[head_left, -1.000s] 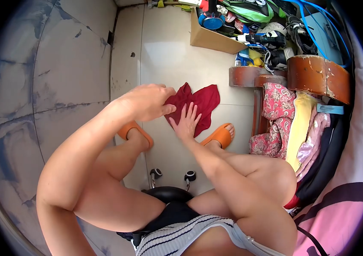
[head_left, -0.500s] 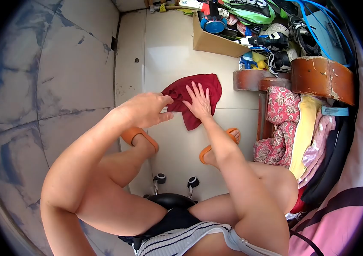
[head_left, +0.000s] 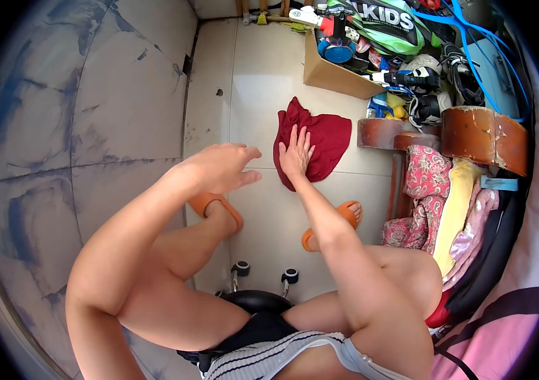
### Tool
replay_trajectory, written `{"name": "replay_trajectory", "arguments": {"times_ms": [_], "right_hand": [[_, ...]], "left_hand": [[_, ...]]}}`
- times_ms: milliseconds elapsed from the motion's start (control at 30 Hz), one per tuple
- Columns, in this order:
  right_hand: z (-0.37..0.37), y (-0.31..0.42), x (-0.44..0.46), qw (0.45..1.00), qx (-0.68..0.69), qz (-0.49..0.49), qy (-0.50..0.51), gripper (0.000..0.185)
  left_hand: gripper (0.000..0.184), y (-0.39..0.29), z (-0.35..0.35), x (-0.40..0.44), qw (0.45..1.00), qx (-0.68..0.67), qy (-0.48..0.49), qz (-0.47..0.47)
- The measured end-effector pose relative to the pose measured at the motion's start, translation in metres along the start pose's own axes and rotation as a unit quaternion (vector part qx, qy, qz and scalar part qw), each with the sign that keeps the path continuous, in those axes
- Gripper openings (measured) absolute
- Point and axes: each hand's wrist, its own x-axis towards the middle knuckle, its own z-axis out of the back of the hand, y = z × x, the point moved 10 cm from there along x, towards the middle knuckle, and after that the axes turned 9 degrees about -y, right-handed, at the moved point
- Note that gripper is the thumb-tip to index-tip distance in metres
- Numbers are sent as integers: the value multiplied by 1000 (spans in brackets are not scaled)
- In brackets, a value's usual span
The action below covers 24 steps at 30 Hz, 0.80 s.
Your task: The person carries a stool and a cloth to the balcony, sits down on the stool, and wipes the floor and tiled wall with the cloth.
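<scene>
A dark red cloth (head_left: 326,142) lies spread on the tiled floor, bunched into folds at its upper left. My right hand (head_left: 296,153) rests flat on the cloth's lower left part, fingers stretched out and pointing away from me. To the left of the cloth, my left hand (head_left: 226,168) hovers with its thumb and fingers apart and nothing between them. A small gap separates it from the cloth's edge.
My feet, in orange slippers (head_left: 349,215), are on the floor on either side. Casters (head_left: 290,276) show near the seat. At right are a packed cardboard box (head_left: 339,79), worn brown wooden furniture (head_left: 469,136) and folded patterned fabric (head_left: 431,174). A tiled wall (head_left: 127,114) stands left.
The cloth's left side has been rearranged, with a folded corner now pointing away from me. My right hand has slid left across it. The view has shifted slightly.
</scene>
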Motion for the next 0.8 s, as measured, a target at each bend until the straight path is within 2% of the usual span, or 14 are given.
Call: {"name": "replay_trajectory", "arguments": {"times_ms": [100,200,233,267,333,367,400,433,467,500,600,667,733,800], "right_hand": [[-24,66,-71,984,10,145,107,71],[-41,113,-127,932,60,282,222,72],[-50,122,-137,899,37,349,262,68],[-54,120,-130,898,41,350,263,68],[-57,126,-120,856,39,450,253,63],[-44,128,-101,858,62,431,272,56],[-54,121,-81,857,22,377,351,54],[-55,117,-62,866,7,415,278,56],[-45,111,-31,904,29,387,181,60],[-42,102,-3,916,10,368,159,62],[-28,53,83,978,30,201,41,65],[-25,23,123,996,45,81,-1,66],[-31,22,129,998,58,7,-11,67],[-41,44,112,998,32,16,-44,68]], "left_hand": [[45,-5,0,3,1000,21,12,-6],[42,5,-7,6,1000,-1,0,1],[41,8,-8,6,1000,-2,10,7],[41,11,-8,8,1000,0,13,11],[42,15,-9,11,999,-6,22,24],[42,15,-9,12,999,-7,26,26],[42,13,-7,14,999,-9,28,18],[43,12,-5,15,999,-11,28,11],[43,14,-4,17,999,-13,29,14],[44,17,-5,17,999,-18,43,23],[48,34,-6,19,999,-25,35,30],[46,48,-2,22,997,-28,29,61],[48,56,7,27,997,-39,4,71],[49,65,14,35,995,-51,-25,80]]}}
